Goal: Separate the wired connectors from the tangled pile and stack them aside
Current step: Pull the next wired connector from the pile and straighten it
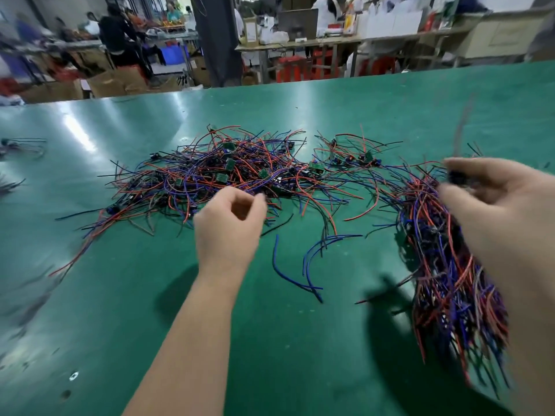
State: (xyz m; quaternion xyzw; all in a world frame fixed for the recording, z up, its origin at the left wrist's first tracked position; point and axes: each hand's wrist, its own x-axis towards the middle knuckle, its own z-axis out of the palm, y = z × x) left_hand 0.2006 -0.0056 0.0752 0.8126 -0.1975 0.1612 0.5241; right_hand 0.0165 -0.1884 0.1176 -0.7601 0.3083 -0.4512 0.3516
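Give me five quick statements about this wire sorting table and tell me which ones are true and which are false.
1. The table top is green. True.
2. The tangled pile holds only red wires. False: it mixes red, blue, purple and black wires with small green boards.
3. The right hand holds a bundle of wires that hangs down from it. True.
4. The left hand lies flat and open on the table. False: it is raised at the pile's near edge, its fingers curled together.
5. A few loose blue wires lie on the table between the two hands. True.
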